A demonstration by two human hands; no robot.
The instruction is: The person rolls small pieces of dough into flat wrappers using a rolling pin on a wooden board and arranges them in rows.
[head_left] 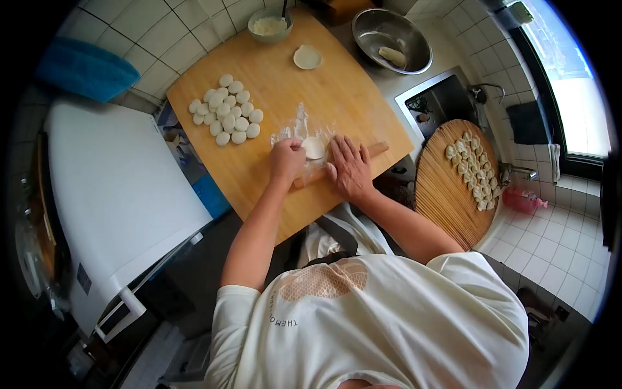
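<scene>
My left hand [287, 160] is closed, its fingertips pinching the left edge of a small round dough wrapper [313, 148] on the floured wooden board [350, 78]. Beside the wrapper, my right hand [352, 167] lies flat with outstretched fingers on top of a wooden rolling pin [378, 150]. The pin slants across the board near its front edge, its middle covered by the right hand. Loose flour [300, 120] is scattered just beyond the wrapper. Several flattened dough pieces [229, 108] sit grouped at the left. A rolled-out wrapper [307, 57] rests farther back.
A bowl of flour [271, 28] stands at the board's back edge. At the back right, a metal bowl [392, 40] holds a dough piece [392, 56]. A sink [435, 104] and a round tray [435, 185] with several dumplings [474, 170] are on the right. A white appliance [123, 188] borders the left.
</scene>
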